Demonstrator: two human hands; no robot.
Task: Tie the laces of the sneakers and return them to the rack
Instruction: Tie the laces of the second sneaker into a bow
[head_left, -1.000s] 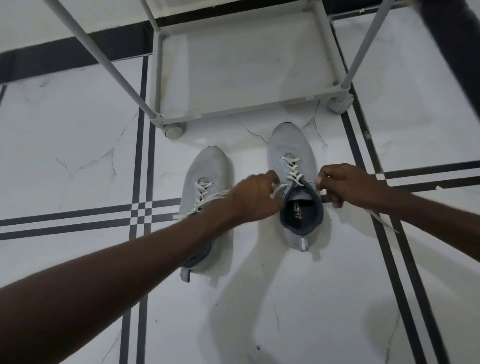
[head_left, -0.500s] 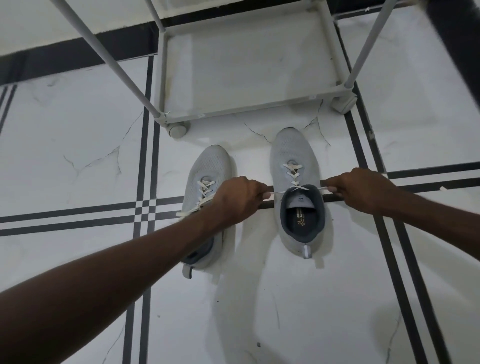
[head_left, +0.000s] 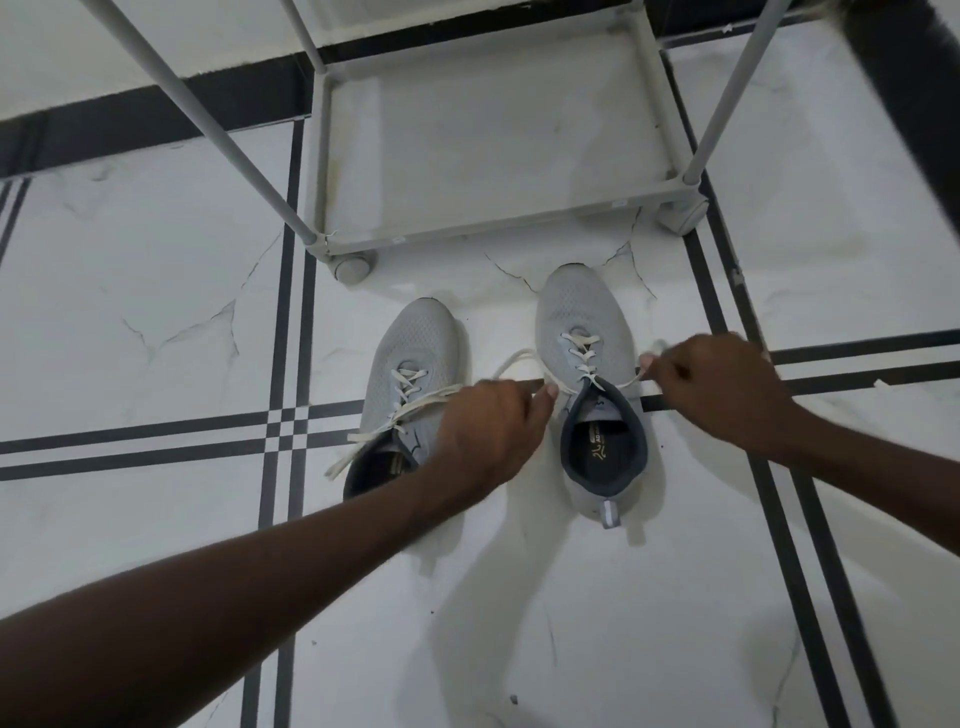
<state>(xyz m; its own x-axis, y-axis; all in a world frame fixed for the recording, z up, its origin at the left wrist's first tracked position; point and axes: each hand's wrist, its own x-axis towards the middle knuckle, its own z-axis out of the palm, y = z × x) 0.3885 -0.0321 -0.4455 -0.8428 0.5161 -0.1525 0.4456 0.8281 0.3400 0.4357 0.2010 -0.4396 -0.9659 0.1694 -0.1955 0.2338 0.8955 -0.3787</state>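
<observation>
Two grey sneakers stand side by side on the floor, toes toward the rack (head_left: 488, 236). The right sneaker (head_left: 582, 312) has a dark open collar and cream laces (head_left: 581, 358). My left hand (head_left: 488, 431) pinches one lace end, which arcs in a loop to the left of the shoe. My right hand (head_left: 722, 389) pinches the other lace end at the shoe's right side. The left sneaker (head_left: 415, 343) lies partly under my left forearm, its laces (head_left: 395, 415) loose and trailing to the left.
The grey metal rack has a low bottom shelf, slanting poles (head_left: 208, 124) and castor wheels (head_left: 353, 267) just beyond the shoes' toes. White marble floor with black stripe lines (head_left: 156, 439) surrounds the shoes. A dark band runs along the wall.
The lace that was pulled taut between my hands has slackened on the left into a loop. Both hands have shifted slightly, and the view has moved closer.
</observation>
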